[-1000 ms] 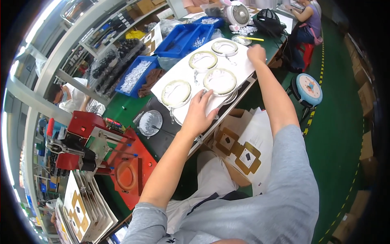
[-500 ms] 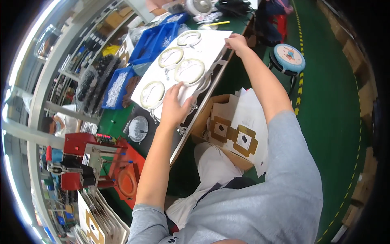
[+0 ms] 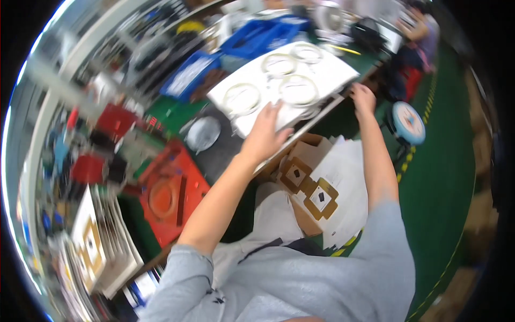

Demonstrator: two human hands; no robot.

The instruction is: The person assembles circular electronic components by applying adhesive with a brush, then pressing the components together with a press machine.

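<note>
A white board (image 3: 260, 112) lies slanted across the workbench with several ring-shaped coils of pale cable on it, such as the coil (image 3: 298, 89) at its near side. My left hand (image 3: 262, 134) rests at the near edge of the board, fingers stretched out and thumb apart, beside that coil. Next to the board's right corner, my right hand (image 3: 363, 99) has its fingers bent together. Motion blur hides what, if anything, they pinch. More coils show under the board's near edge.
Blue bins (image 3: 257, 38) stand behind the board. To the left are a round clear dish (image 3: 203, 133) and a red press (image 3: 161, 196). Below the bench edge sits a cardboard box (image 3: 304, 217) with white sheets. A round stool (image 3: 409, 123) and a seated person are at right.
The view has swung, so the bench appears farther right. My right hand now sits slightly lower beside the board's corner, where its fingers gripped before. My left hand stays on the near edge.
</note>
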